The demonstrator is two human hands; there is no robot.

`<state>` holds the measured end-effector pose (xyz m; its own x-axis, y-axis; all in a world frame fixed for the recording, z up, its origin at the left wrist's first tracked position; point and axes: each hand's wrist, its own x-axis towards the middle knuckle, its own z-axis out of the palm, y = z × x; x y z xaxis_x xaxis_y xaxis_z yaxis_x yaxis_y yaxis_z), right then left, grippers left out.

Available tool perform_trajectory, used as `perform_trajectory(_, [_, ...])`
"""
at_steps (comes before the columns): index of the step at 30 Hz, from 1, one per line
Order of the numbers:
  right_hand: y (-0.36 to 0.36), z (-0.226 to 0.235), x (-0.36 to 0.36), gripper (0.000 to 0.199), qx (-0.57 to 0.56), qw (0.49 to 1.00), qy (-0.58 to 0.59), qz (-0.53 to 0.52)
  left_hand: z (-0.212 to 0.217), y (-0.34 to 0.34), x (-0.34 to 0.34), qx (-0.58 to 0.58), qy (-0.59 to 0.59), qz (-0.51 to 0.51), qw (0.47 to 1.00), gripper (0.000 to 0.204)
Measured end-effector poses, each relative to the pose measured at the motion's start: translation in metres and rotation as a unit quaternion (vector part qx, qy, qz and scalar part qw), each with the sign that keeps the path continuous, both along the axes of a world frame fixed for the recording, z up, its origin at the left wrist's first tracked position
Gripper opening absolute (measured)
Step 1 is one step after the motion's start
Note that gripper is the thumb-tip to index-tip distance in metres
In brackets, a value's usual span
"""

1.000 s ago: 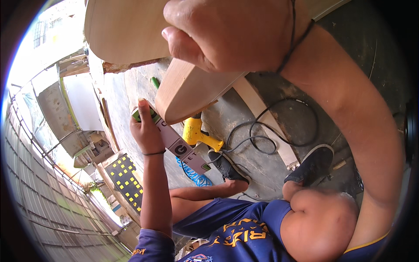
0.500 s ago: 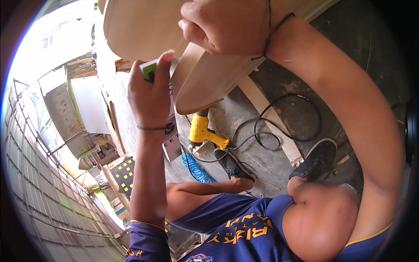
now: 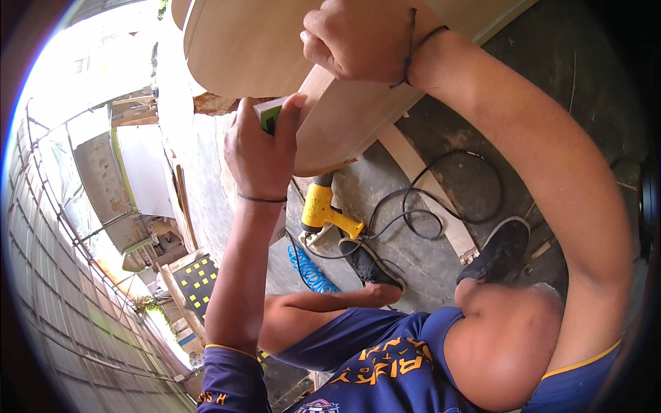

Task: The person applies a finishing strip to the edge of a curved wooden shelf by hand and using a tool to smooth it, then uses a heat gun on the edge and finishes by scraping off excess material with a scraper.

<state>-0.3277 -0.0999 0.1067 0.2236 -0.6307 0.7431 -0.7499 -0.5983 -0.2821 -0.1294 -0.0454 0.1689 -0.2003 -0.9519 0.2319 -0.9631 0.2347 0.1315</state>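
Observation:
A pale wooden panel (image 3: 241,51) with rounded ends fills the top of the view, and its narrow edge faces me. In my left hand (image 3: 261,148) is a small flat block (image 3: 272,113), green on its face with a whitish edge, pinched between thumb and fingers. That block lies against the panel's rounded edge. Above it, my right hand (image 3: 361,41) is closed over the panel's upper edge, its fingertips partly hidden. Just below the panel a yellow heat gun (image 3: 320,206) with a black nozzle stands on the floor.
A black cable (image 3: 413,189) loops over the grey floor, across a long wooden strip (image 3: 437,199). Beside my shoe (image 3: 372,265) lies a coiled blue hose (image 3: 310,272). My other shoe (image 3: 499,248) is farther right. A black board with yellow squares (image 3: 196,282) stands at left.
My left hand has moved right and slightly down with the green block, up to the panel edge. The panel and my right hand have shifted slightly right in the view.

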Motion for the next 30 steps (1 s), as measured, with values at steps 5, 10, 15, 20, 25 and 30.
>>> perform_trajectory(5, [0.010,-0.014,-0.020,0.014,-0.110,0.994,-0.022,0.015,0.004,0.011,-0.001,0.119,0.088,0.057,0.987,0.037])
perform_trajectory(10, [0.078,-0.039,-0.100,0.030,-0.004,0.999,0.022,0.047,-0.014,0.078,0.020,0.135,0.283,0.095,0.945,0.045])
perform_trajectory(15, [0.168,-0.098,-0.084,0.042,0.334,0.914,-0.172,0.152,-0.044,0.132,-0.031,0.266,0.311,0.074,0.909,0.055])
perform_trajectory(20, [0.214,-0.135,-0.070,0.046,0.565,0.726,-0.221,0.325,-0.042,0.119,-0.074,0.510,0.371,0.203,0.749,0.041])
perform_trajectory(25, [0.242,-0.163,-0.114,0.040,0.655,0.684,-0.178,0.266,-0.036,0.079,-0.015,0.069,0.165,-0.234,0.956,0.048])
perform_trajectory(30, [0.251,-0.177,-0.116,0.037,0.603,0.746,-0.200,0.201,-0.001,-0.041,0.037,0.153,0.430,0.029,0.889,0.055])
